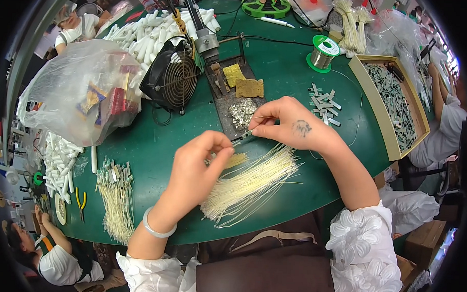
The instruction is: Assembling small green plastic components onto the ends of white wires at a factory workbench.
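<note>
Over the middle of the green table, my left hand (199,163) and my right hand (288,125) are close together, each in a pinch. A small thin strip (242,138) spans the gap between their fingertips. My left thumb and forefinger grip its near end; its far end meets my right fingertips, where a fine wire seems to show. Beneath the hands lies a bundle of pale thin wires (255,183). Just beyond my right fingers, a pile of silvery solder bits (242,113) rests on a dark tray (225,105).
A soldering-iron stand (206,42), yellow sponge (234,75), black fan (171,77) and solder spool (323,54) stand behind. Small strips (325,104) and a box of strips (355,68) are right. Left are a plastic bag (55,96), wired pieces (116,198) and yellow-handled pliers (81,204). Co-workers sit around.
</note>
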### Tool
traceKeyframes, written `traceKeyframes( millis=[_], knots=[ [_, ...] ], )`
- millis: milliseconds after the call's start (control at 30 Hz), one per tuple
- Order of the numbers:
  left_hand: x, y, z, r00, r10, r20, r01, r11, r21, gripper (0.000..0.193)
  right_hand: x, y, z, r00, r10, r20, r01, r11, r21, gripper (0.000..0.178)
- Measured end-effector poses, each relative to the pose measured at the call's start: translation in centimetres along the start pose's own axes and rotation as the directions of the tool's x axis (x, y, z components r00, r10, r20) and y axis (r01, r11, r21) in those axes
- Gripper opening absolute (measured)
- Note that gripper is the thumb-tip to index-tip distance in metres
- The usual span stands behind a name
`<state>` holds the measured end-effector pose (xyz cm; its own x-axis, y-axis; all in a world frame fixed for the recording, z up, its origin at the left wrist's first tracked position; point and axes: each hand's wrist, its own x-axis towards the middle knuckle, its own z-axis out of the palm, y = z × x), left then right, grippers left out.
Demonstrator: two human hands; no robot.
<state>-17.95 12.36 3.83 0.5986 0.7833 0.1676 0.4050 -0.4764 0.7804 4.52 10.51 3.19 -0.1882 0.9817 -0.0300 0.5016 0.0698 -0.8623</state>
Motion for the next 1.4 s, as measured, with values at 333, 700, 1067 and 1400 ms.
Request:
traceKeyframes(
  millis=[333,700,1067,1400],
  knots=[
    [0.2,-2.8,0.5,0.995,-0.068,0.077,0.09,0.937,-0.337,0.005,0.1,-1.2,1.4,0.995,-0.007,0.102,-0.001,0.997,0.078,0.014],
    [-0.1,-2.7,1.9,0.954,-0.301,0.003,0.26,0.817,-0.515,0.008,0.3,-0.8,2.2,0.993,-0.035,0.113,0.014,0.983,0.18,0.015],
    [0.1,-2.7,1.8,0.943,-0.334,0.0,0.288,0.815,-0.503,0.007,0.4,-0.7,2.3,0.994,-0.032,0.1,0.012,0.981,0.196,0.017],
    [2.8,-3.3,1.3,0.923,-0.359,-0.139,0.244,0.826,-0.507,0.006,1.7,0.5,2.7,0.958,0.002,-0.286,0.124,0.899,0.419,0.01]
  ],
)
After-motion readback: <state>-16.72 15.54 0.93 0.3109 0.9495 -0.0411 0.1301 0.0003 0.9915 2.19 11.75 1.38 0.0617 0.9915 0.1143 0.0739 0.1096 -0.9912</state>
